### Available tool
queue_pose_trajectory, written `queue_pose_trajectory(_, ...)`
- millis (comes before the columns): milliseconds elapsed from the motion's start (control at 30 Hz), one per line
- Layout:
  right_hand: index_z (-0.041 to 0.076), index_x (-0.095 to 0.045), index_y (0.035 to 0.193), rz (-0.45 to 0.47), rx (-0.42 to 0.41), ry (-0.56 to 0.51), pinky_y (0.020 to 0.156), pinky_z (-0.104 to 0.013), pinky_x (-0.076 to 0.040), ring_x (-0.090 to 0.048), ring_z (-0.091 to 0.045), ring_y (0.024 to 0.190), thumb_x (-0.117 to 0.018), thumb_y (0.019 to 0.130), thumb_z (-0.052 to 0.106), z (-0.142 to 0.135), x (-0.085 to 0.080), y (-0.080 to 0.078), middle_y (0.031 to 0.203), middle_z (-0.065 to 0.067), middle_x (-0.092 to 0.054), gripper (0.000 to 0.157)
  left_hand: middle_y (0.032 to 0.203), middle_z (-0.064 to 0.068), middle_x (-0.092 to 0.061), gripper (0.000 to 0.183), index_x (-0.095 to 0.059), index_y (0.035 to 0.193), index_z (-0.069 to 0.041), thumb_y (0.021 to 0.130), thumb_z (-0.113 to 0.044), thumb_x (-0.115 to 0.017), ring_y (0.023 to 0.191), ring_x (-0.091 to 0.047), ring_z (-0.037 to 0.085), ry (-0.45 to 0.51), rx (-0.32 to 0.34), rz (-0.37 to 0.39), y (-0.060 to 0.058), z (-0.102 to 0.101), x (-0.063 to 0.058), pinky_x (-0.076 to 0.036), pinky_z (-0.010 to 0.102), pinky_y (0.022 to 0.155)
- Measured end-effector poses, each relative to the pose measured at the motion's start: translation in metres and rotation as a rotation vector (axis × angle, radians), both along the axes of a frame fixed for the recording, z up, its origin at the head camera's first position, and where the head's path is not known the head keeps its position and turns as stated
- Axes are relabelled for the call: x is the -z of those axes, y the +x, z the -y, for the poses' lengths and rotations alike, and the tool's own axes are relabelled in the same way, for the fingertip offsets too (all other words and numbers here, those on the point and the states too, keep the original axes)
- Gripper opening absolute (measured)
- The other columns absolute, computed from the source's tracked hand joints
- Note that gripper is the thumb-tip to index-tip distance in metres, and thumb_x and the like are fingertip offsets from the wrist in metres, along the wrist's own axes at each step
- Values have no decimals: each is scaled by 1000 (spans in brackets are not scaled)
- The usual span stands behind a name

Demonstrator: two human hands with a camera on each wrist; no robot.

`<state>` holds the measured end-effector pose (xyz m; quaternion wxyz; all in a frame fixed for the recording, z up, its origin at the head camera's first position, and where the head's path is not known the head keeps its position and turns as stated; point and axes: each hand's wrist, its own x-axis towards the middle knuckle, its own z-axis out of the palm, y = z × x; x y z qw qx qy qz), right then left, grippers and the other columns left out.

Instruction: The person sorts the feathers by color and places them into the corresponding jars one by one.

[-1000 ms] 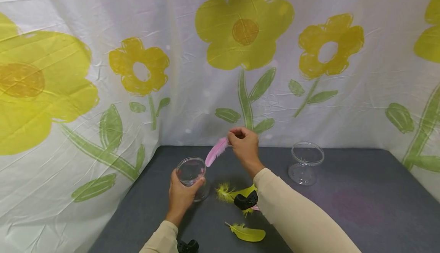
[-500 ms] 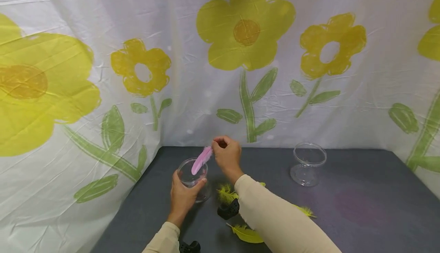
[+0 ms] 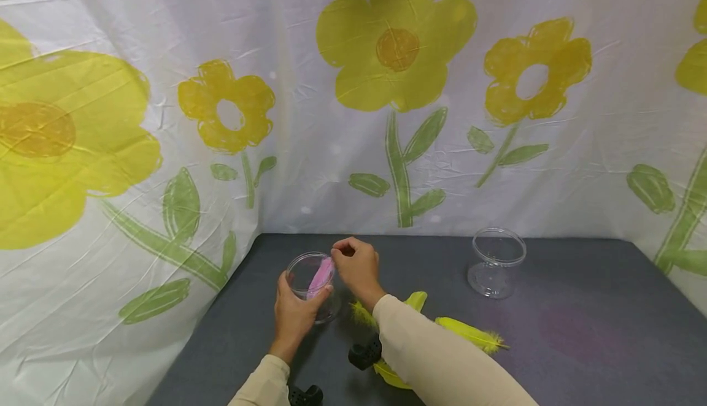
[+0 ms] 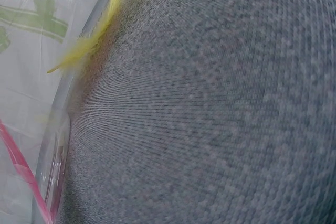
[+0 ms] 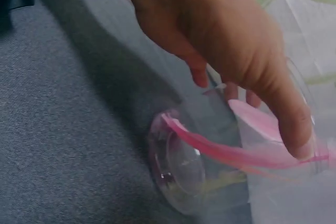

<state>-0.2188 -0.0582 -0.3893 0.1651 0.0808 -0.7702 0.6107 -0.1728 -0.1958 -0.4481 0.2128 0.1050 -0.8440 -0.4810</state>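
Right hand point(image 3: 358, 269) has come down and left, pinching upper end of long pink feather point(image 3: 319, 278), now mostly inside clear round plastic cup point(image 3: 298, 276). Left hand point(image 3: 296, 311) grips that cup around its side. Bright yellow feathers point(image 3: 468, 333) lie nearby on dark grey table point(image 3: 431, 262); second clear plastic cup point(image 3: 494, 263) upright, well apart, at right.
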Motion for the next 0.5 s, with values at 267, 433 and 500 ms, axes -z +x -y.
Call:
queue_pose_trajectory(267, 8, -74, 86, 36, -49, 71, 66, -30, -51, -60, -10, 69, -73, 85, 11, 0, 7, 4, 74, 8, -65, 4, 141, 24, -39, 103, -27, 144, -1, 70, -42, -86, 127, -39, 43, 9, 5, -5, 0, 0, 0, -31, 58, 101)
queue_pose_trajectory(433, 8, -74, 86, 51, -87, 87, 67, -31, -51, -61, -11, 71, -72, 85, 11, -3, 10, 5, 76, 7, -65, 3, 138, 24, -41, 101, -29, 143, 0, 69, -40, -87, 124, -41, 43, 4, -1, -29, -1, 1, 2, -33, 57, 99)
queue_pose_trajectory(500, 8, -74, 87, 53, -115, 79, 66, -30, -51, -61, -11, 72, -72, 86, 10, -6, 10, 6, 77, 6, -65, 3, 138, 24, -41, 101, -29, 142, 0, 69, -40, -87, 124, -42, 44, 4, -1, -33, -1, 1, 2, -34, 58, 98)
